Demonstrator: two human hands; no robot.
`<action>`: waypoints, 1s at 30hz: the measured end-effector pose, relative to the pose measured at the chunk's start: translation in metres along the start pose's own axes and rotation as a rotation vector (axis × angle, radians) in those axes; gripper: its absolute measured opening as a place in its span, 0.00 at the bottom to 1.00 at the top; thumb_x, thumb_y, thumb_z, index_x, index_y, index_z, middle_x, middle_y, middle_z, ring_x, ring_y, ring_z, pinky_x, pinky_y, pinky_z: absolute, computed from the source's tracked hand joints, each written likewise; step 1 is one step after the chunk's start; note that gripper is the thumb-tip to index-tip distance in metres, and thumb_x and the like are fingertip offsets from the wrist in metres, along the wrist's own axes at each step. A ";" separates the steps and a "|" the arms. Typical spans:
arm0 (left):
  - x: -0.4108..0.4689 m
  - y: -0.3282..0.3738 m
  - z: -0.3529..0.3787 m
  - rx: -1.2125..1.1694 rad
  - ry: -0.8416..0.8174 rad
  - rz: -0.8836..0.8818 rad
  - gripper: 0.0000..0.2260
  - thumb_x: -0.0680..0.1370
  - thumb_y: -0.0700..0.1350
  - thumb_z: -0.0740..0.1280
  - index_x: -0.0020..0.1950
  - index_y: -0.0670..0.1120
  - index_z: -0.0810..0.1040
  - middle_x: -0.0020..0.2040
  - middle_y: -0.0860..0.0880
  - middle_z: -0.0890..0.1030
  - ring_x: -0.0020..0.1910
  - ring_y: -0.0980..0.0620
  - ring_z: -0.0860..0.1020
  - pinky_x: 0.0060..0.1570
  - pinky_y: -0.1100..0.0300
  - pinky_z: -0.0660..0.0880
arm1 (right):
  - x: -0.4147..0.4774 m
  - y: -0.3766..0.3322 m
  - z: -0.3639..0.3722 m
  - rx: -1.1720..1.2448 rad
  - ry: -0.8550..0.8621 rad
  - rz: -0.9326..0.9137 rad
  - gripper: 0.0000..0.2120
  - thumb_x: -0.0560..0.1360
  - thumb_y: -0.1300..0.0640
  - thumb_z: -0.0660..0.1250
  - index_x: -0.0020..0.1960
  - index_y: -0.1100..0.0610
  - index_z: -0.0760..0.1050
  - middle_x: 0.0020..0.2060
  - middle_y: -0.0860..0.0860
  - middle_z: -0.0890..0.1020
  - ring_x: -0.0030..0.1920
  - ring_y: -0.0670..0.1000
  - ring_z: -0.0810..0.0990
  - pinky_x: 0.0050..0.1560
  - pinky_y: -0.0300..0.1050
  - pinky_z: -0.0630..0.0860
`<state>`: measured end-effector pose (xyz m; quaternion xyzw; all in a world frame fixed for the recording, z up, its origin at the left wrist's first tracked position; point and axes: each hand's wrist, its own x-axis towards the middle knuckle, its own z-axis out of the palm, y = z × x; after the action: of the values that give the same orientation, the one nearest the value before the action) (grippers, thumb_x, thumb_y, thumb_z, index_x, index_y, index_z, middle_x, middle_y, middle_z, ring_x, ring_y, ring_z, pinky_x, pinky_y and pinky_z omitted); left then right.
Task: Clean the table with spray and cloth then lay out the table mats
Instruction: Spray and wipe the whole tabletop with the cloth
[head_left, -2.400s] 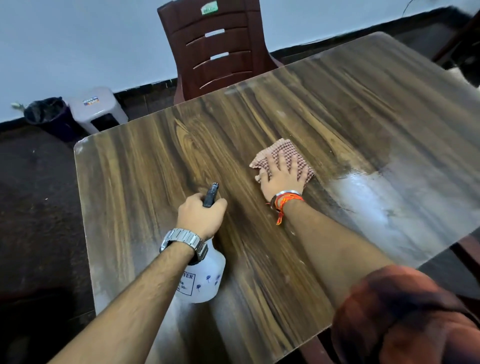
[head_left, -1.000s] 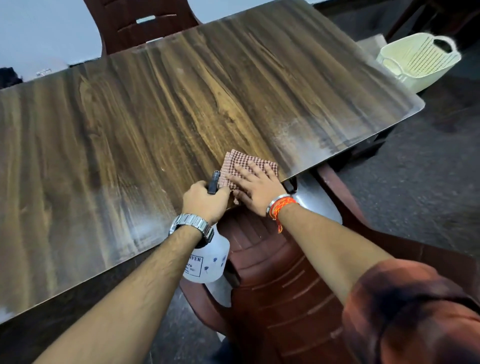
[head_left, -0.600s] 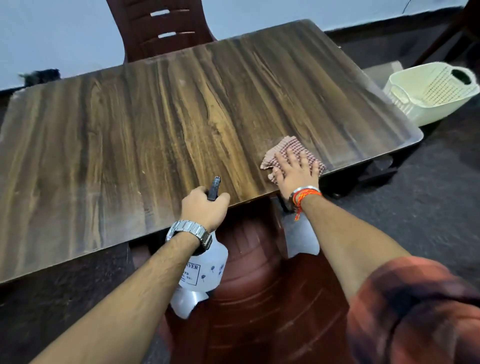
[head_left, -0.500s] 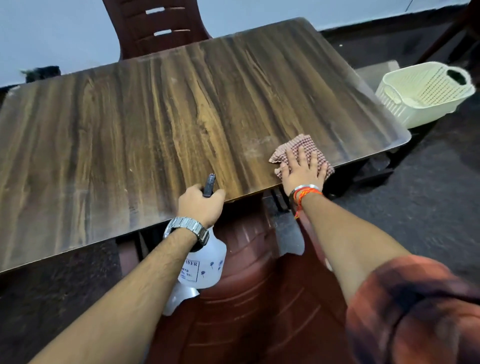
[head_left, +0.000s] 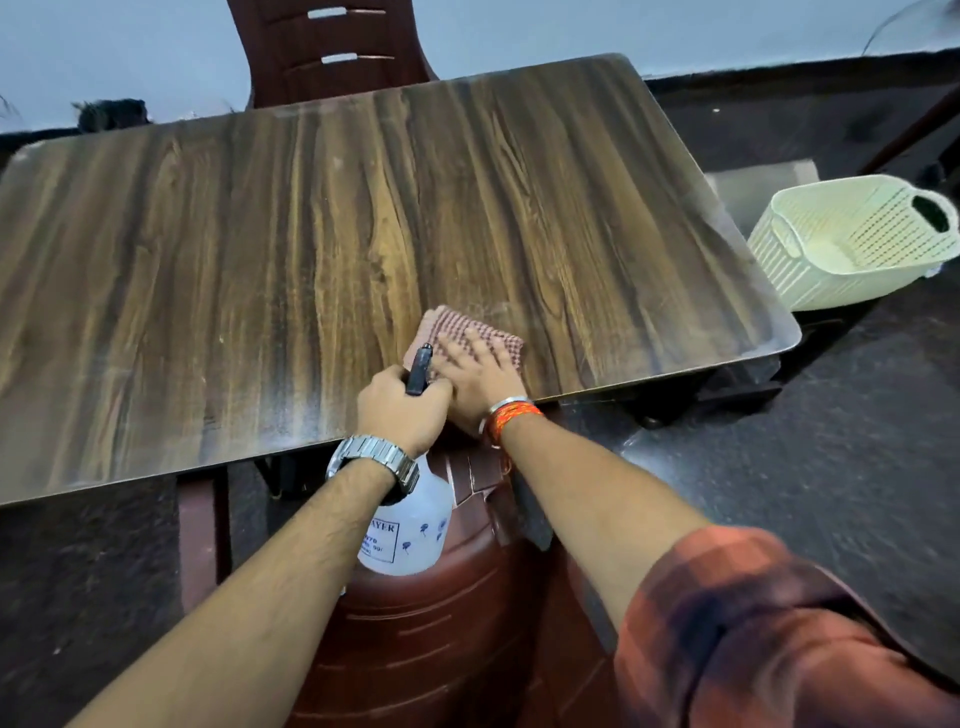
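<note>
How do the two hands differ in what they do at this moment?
The left hand is closed around the spray bottle, held below the table edge; the right hand lies flat on the checked cloth on the tabletop. The left wrist carries a metal watch, the right an orange thread. Both are bare.

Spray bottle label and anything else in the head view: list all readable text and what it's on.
"AYER": on the white label of the spray bottle held in the left hand; the start of the word is hidden by the forearm.
Smaller lines below on the same label: digits, too blurred to read.
Small blue marks beside the label: not text.
No other text visible.
</note>
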<state>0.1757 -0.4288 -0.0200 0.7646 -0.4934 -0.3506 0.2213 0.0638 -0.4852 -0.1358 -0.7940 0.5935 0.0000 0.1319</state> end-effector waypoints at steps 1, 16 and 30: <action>0.003 0.003 0.002 -0.015 -0.002 -0.006 0.09 0.71 0.49 0.68 0.35 0.46 0.73 0.33 0.50 0.76 0.32 0.49 0.73 0.28 0.59 0.63 | 0.006 0.012 -0.002 0.026 0.033 0.068 0.25 0.79 0.43 0.50 0.75 0.40 0.54 0.77 0.45 0.54 0.77 0.55 0.48 0.74 0.58 0.40; 0.039 0.082 0.060 -0.056 -0.063 -0.049 0.08 0.69 0.49 0.65 0.34 0.46 0.72 0.31 0.50 0.75 0.30 0.48 0.72 0.30 0.61 0.65 | -0.014 0.157 -0.025 0.025 0.129 0.322 0.24 0.78 0.41 0.50 0.74 0.37 0.57 0.76 0.44 0.57 0.76 0.57 0.51 0.71 0.63 0.44; -0.012 0.201 0.187 -0.069 0.018 -0.110 0.08 0.71 0.49 0.65 0.38 0.44 0.75 0.39 0.46 0.80 0.34 0.47 0.76 0.31 0.59 0.67 | -0.096 0.368 -0.062 0.006 0.117 0.250 0.26 0.76 0.38 0.43 0.74 0.35 0.55 0.76 0.43 0.58 0.76 0.55 0.53 0.73 0.58 0.46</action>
<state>-0.0891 -0.5001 -0.0009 0.7857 -0.4361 -0.3721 0.2325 -0.3205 -0.5039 -0.1382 -0.7121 0.6944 -0.0315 0.0986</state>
